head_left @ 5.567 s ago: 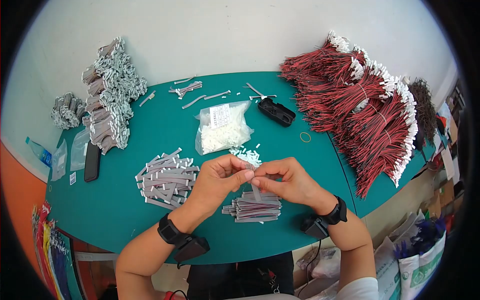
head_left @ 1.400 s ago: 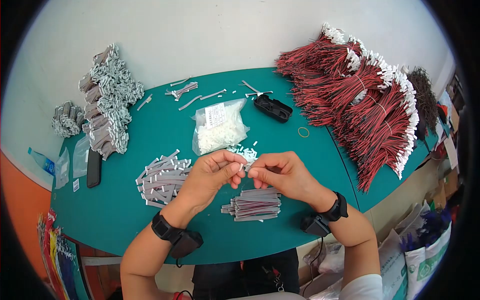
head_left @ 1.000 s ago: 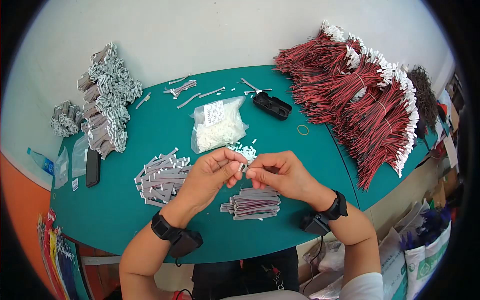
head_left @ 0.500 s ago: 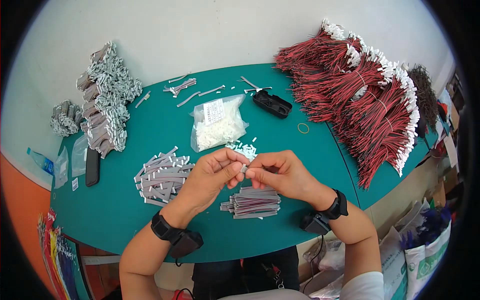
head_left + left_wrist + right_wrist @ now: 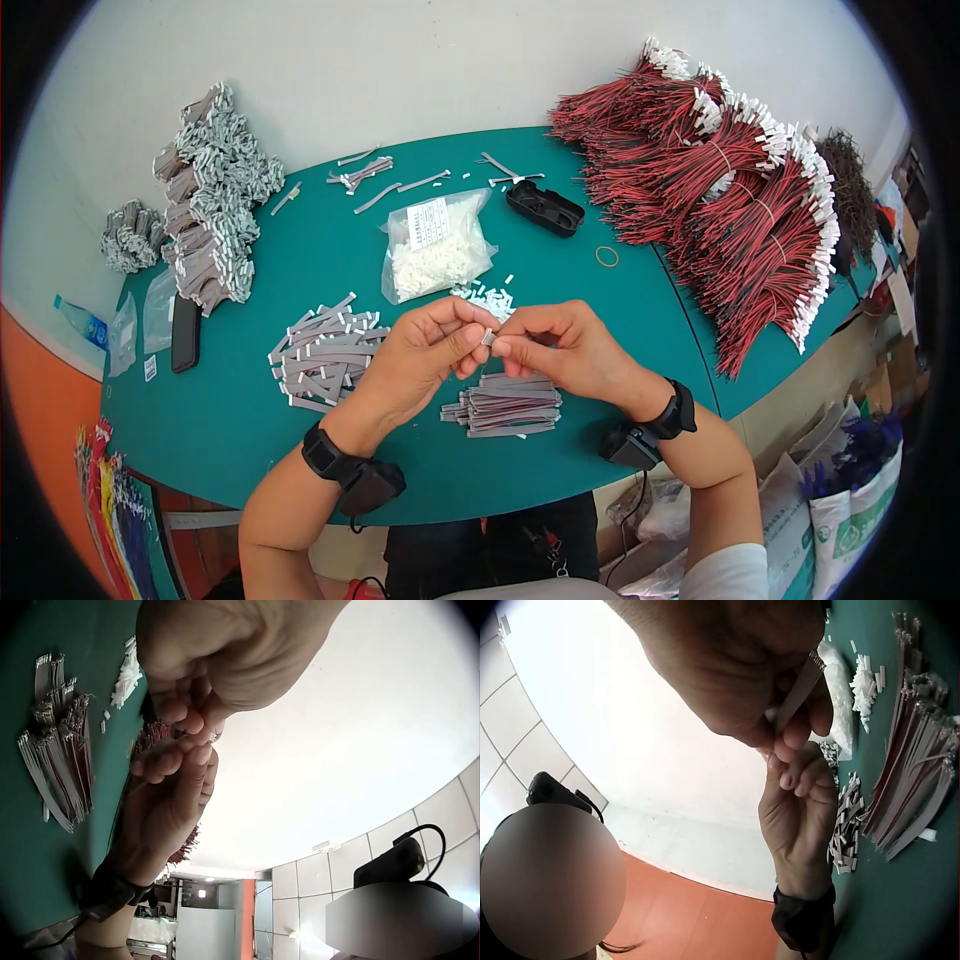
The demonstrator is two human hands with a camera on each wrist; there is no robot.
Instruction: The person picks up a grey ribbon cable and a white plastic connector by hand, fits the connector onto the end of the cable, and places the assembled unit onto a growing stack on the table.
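Note:
Thumb and fingers of my left hand (image 5: 415, 360) pinch a small white connector, mostly hidden by the fingertips. My right hand (image 5: 575, 350) grips a short grey ribbon cable (image 5: 799, 694), whose metal-tipped end sticks out beside the palm in the right wrist view. The fingertips of both hands meet around a small pale piece (image 5: 488, 338) in the head view. Just below them lies a stack of grey ribbon cables (image 5: 510, 408); loose white connectors (image 5: 488, 300) lie just beyond the hands. Left of my left hand are cables with white ends (image 5: 325, 355).
A clear bag of white pieces (image 5: 438, 250) and an open black case (image 5: 545, 208) stand farther back. Red-and-black wire bundles (image 5: 700, 200) fill the back right, grey cable bundles (image 5: 215, 200) the left. A black phone-like object (image 5: 186, 335) lies left; a rubber band (image 5: 607, 257) right.
Compared with the oldest frame, the ribbon cable no longer hangs below my fingers. Over the last second the fingertips have drawn slightly together around the small piece; since the latest earlier frame they barely move.

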